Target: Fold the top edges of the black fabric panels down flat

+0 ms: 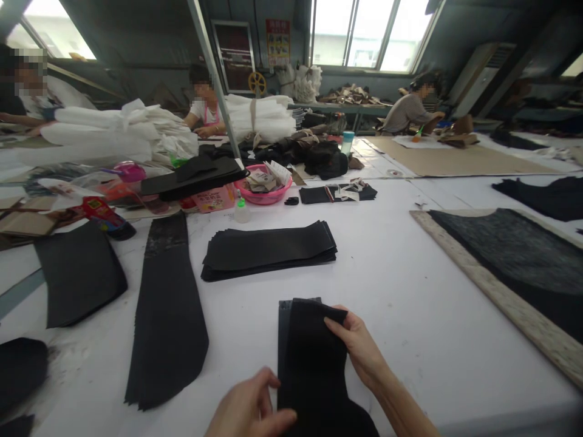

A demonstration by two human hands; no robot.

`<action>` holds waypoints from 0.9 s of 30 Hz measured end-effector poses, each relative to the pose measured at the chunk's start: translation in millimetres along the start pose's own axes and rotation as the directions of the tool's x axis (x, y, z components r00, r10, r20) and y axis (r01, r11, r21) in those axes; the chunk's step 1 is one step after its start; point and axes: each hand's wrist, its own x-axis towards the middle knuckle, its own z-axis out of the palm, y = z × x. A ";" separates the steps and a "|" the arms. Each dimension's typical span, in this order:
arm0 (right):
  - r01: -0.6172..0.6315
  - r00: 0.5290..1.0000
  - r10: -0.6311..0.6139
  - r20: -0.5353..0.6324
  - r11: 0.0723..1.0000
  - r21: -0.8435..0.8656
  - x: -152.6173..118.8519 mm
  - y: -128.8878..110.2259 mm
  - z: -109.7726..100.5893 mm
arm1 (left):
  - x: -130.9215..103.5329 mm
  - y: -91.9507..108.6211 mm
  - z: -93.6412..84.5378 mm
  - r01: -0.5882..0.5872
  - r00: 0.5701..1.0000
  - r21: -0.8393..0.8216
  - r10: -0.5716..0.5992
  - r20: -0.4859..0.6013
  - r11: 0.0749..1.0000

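A black cut piece [314,364] lies on the white table in front of me, over a dark grey strip [284,340] that shows along its left edge and top. My right hand [357,343] pinches the piece's upper right corner between thumb and fingers, slightly lifted. At the lower left edge is my left hand [255,403], its thumb and fingers apart, the thumb tip by the black material. Beyond the hands sits a stack of black panels [268,247]. A long fanned stack of black pieces [168,321] lies to the left.
More black panels [82,273] lie far left. A pink basket [264,193] with small pieces and a small green-capped bottle [241,209] stand beyond the stack. At right is a board [483,285] bearing dark fabric. Several people work at the far side.
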 end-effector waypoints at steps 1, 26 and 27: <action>-0.011 1.000 0.011 0.015 1.000 0.014 -2.1 1.0 2.6 | 7.9 7.5 -7.3 -0.021 0.999 0.063 0.024 -0.044 0.998; -0.111 0.956 -0.236 -0.172 0.250 -0.962 31.0 19.0 -1.9 | 86.1 22.8 11.9 -0.012 0.969 -0.036 0.002 -0.248 0.999; -0.117 0.956 -0.235 -0.173 0.235 -0.965 31.9 19.0 -1.6 | 87.1 22.6 12.5 -0.009 0.967 -0.034 0.000 -0.255 0.999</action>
